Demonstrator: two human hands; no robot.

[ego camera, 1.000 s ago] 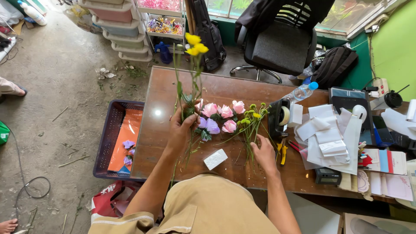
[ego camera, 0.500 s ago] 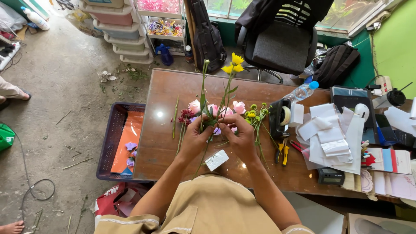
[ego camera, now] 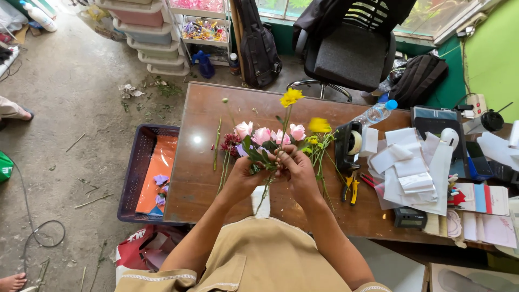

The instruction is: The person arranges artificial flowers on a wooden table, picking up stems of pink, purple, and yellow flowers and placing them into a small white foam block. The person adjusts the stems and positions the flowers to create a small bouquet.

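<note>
Change: second yellow bloom now lower | Item: flower bunch [ego camera: 270, 141], 12 o'clock of torso | left hand [ego camera: 242, 178], right hand [ego camera: 294, 168] clasp stems | light, fragile; grip mid-stem.

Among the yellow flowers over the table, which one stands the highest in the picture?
The yellow flower on the long stem held in the right hand and left hand. It rises above the pink roses; the other yellow blooms sit lower, to its right.

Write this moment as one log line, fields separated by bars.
left hand: grips flower stems | right hand: on same stems | yellow flower: upright | table: pink roses
</note>
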